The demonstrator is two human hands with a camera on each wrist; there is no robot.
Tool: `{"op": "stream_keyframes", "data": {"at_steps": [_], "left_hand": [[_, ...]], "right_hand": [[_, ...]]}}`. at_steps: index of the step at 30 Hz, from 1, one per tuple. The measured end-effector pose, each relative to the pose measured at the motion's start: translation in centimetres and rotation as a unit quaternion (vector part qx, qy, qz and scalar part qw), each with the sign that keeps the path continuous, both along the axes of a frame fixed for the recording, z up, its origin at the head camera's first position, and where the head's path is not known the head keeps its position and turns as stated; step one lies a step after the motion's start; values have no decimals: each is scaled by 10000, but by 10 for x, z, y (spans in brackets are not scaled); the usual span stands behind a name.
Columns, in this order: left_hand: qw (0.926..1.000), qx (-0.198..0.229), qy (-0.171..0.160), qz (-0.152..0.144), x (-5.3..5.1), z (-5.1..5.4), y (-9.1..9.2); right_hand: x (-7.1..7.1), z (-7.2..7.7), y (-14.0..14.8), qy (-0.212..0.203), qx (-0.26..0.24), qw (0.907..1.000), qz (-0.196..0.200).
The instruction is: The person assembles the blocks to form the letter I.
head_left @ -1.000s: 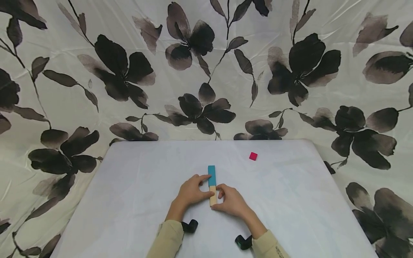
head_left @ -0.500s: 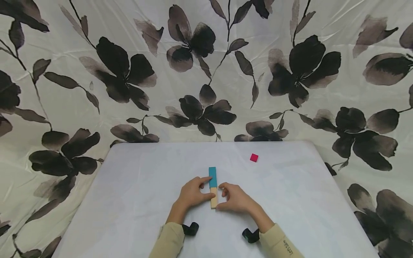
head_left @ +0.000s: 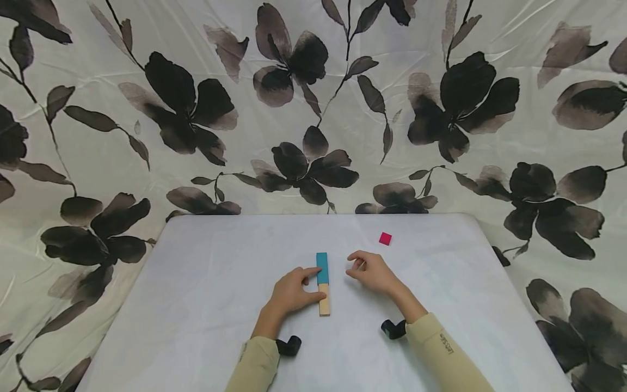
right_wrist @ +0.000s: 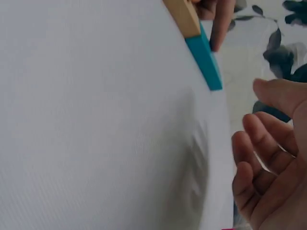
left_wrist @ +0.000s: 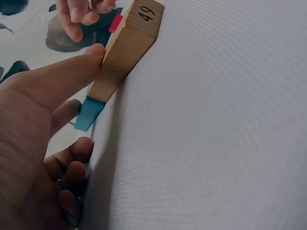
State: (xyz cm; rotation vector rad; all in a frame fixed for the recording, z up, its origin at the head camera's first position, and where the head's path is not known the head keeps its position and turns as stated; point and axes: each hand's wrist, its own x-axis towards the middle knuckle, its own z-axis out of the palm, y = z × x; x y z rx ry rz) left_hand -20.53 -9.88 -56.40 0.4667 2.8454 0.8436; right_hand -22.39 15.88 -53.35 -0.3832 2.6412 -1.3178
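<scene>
While the background is filled by dark-flowered white cloth [head_left: 294,169], a white tabletop [head_left: 206,283] is seen below. By the left hand [head_left: 289,292], thumb and forefinger extended, a pale wooden oblong block [head_left: 324,307] and a blue oblong block [head_left: 323,261] are touched, laid end to end mid-tabletop. The right hand [head_left: 374,272], fingers loosely bent and empty, is held to their right. Beyond it, a small red square piece [head_left: 385,238] is seen.

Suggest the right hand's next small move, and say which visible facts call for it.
Probably, reach for the red piece with the right hand: it holds nothing and is near that piece, which lies apart, while the left hand touches the blue block and the wooden block, set end to end.
</scene>
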Motion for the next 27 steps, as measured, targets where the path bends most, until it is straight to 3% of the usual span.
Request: {"op": "stream_keyframes", "data": {"at_steps": [4,9,19,27], "left_hand": [[10000,45,9,-25,1,-1,0],[9999,79,46,-71,1,-2,-1],[9999,144,86,-35,-1,1,-4],[9999,140,40,-16,2,-3,-2]], "right_hand": [[-14,-4,10,214,-168,9980,-566],[-28,0,24,495,-180,9929,-1062],[-53,14,43,579,-106,9894,-1329],[-60,7,56,677,-56,9853,-1568]]}}
